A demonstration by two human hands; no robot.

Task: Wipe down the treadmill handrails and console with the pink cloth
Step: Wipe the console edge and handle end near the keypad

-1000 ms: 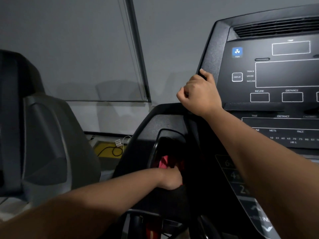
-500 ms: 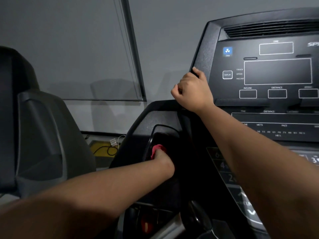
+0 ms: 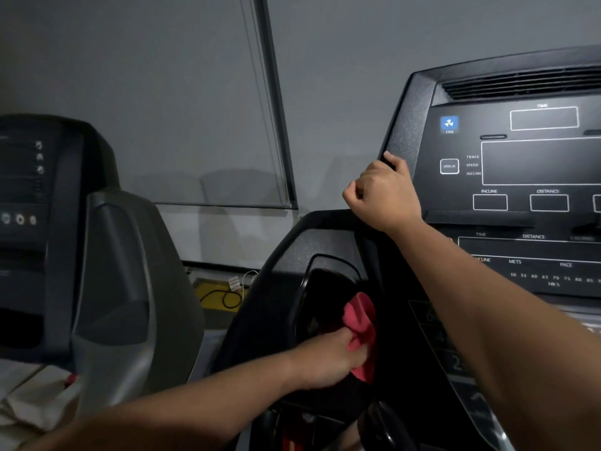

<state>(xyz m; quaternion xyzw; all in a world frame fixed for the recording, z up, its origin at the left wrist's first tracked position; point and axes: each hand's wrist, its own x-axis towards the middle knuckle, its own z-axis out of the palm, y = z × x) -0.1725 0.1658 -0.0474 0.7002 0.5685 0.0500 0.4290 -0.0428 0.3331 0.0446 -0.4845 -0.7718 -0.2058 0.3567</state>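
My left hand (image 3: 328, 359) holds the pink cloth (image 3: 359, 330) and presses it against the inner wall of the dark cup-holder recess (image 3: 320, 297) on the left side of the treadmill console (image 3: 527, 164). The cloth bunches up above and below my fingers. My right hand (image 3: 382, 192) is closed around the left edge of the black console panel, thumb on the front face near the DISPLAY button. The console screens are dark. The handrails are mostly hidden below my arms.
A second grey treadmill console (image 3: 107, 271) stands close on the left. Behind are a grey wall and a window blind (image 3: 162, 109). A yellow floor patch with a black cable (image 3: 221, 296) lies between the machines. A pale cloth or paper (image 3: 29, 402) sits at the lower left.
My left hand has moved the pink cloth to the right inside the recess, and more cloth now shows. My right hand keeps its grip on the console edge. My head has shifted slightly.
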